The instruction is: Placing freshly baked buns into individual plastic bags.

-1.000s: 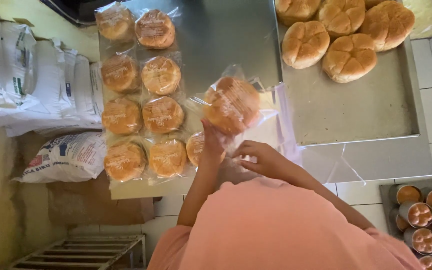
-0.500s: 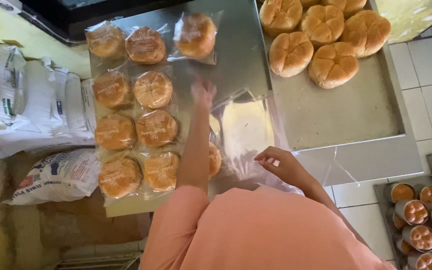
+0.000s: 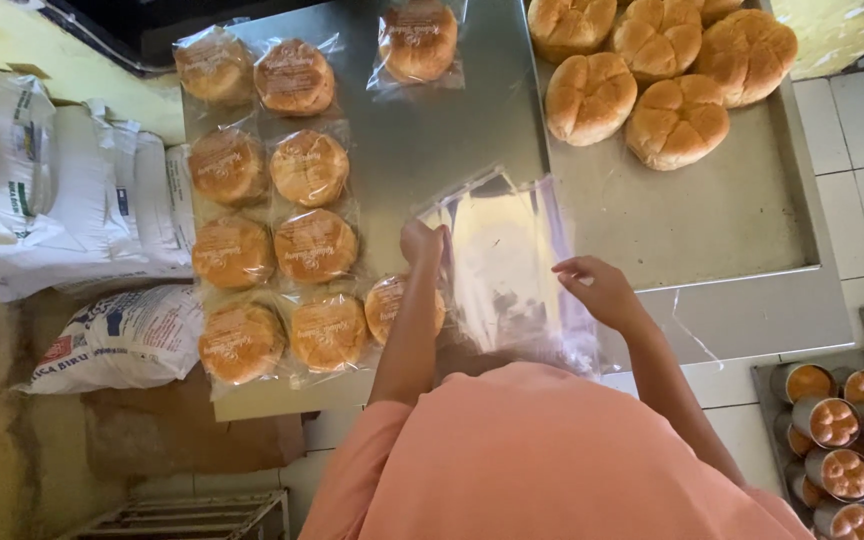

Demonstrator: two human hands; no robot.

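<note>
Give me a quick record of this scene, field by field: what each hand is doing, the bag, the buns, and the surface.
left hand: pinches the left edge of the bag
right hand: touches its right edge
bag: clear plastic, empty, held over the table
bagged buns: rows on the left, one apart at the top
bare buns: clustered at upper right
table: bare metal
tins: tray at lower right

Wrapped buns [image 3: 274, 215] left — bare buns [image 3: 652, 70] right

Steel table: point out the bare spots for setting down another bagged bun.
Bare steel lies between the lone bagged bun and the clear plastic bags both hands hold, and on the metal tray below the unwrapped buns. The left columns of bagged buns are crowded.
</note>
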